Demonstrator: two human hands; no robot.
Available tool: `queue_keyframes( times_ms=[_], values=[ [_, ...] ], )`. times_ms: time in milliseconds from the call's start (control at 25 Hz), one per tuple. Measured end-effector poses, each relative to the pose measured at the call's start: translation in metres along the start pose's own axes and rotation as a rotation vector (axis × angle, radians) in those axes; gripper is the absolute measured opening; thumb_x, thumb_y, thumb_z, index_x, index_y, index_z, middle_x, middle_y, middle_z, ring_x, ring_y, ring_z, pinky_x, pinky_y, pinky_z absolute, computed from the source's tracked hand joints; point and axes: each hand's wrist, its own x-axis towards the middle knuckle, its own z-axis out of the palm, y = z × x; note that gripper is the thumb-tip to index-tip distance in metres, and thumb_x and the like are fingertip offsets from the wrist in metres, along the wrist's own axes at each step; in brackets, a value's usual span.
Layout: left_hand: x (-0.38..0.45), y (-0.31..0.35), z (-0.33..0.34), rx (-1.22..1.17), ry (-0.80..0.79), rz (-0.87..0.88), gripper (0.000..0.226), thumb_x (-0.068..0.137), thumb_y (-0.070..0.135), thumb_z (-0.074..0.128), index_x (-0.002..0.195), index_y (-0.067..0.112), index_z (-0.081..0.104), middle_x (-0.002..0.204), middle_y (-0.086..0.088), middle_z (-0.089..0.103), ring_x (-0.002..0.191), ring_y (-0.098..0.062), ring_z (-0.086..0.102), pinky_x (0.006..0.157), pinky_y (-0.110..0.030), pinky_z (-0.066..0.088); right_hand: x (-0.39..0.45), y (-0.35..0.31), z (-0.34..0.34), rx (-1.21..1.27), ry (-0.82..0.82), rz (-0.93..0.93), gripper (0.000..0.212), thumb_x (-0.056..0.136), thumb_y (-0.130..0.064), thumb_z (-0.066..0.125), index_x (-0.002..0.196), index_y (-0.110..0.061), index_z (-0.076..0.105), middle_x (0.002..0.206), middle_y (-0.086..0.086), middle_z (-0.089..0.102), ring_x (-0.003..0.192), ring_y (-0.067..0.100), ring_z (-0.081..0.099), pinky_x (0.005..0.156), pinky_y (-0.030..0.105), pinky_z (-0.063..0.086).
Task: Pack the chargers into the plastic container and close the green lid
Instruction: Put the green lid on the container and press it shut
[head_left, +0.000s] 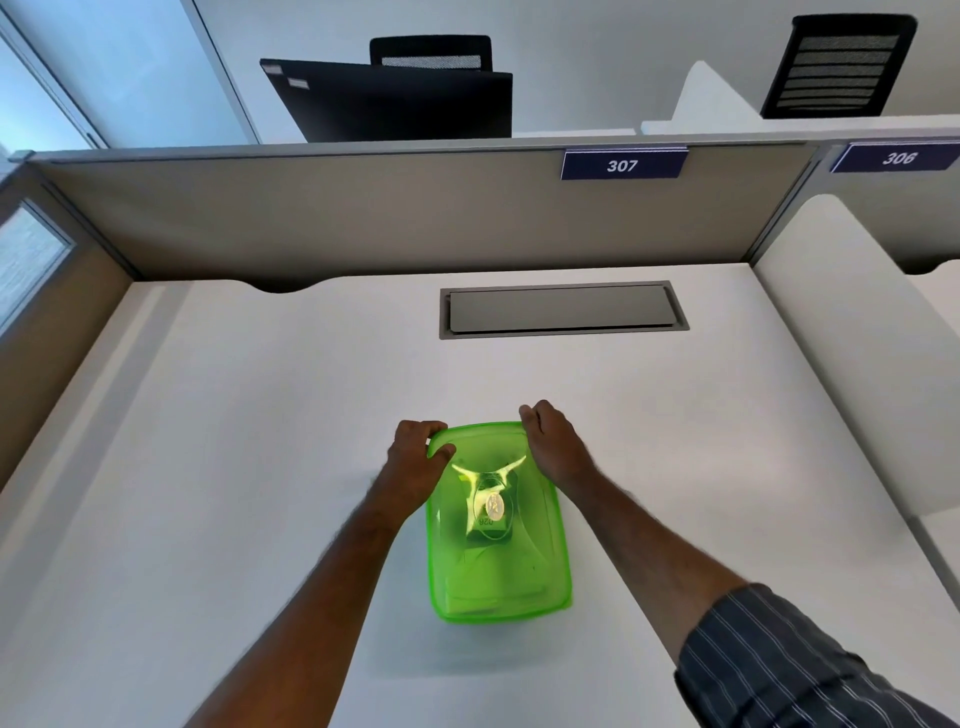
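A translucent green lid (498, 561) covers the plastic container on the white desk, a little right of centre and close to me. Pale charger shapes (485, 519) show dimly through the lid. My left hand (418, 454) grips the lid's far left corner, thumb on top and fingers curled over the edge. My right hand (553, 441) presses on the far right corner with its fingers bent over the rim. The container's walls are hidden beneath the lid.
A grey cable hatch (563, 310) is set into the desk (234, 467) beyond the container. A beige partition (363, 213) with a "307" plate closes the far edge. A white divider (841, 338) stands on the right.
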Motion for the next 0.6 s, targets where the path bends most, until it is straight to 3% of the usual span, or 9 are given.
queue_keyframes(
  times_ms=[160,360,600],
  values=[
    [0.002,-0.002,0.001,-0.014,-0.014,-0.006,0.033,0.095,0.012,0.068,0.127,0.01,0.062,0.13,-0.014,0.049,0.118,-0.032,0.058,0.108,-0.049,0.047,-0.003,0.005,0.008,-0.031,0.043,-0.024,0.033,0.107,-0.039,0.038,0.087,-0.013,0.044,0.086,0.013,0.057,0.083,0.035,0.056,0.074,0.043,0.044],
    [0.002,0.0,0.0,-0.07,-0.046,-0.042,0.031,0.097,0.015,0.065,0.128,0.014,0.06,0.128,-0.006,0.048,0.12,-0.028,0.057,0.108,-0.047,0.047,-0.005,0.008,0.01,-0.076,0.081,-0.043,0.033,0.106,-0.045,0.034,0.088,-0.019,0.042,0.094,0.008,0.061,0.086,0.037,0.058,0.076,0.045,0.049],
    [-0.048,-0.012,0.01,-0.261,0.051,-0.067,0.052,0.095,0.024,0.07,0.141,0.016,0.049,0.133,0.002,0.048,0.112,-0.017,0.06,0.095,-0.033,0.053,-0.004,0.01,0.013,-0.096,0.102,-0.033,0.035,0.106,-0.048,0.034,0.093,-0.018,0.046,0.096,0.007,0.062,0.086,0.037,0.06,0.075,0.044,0.048]
  ],
)
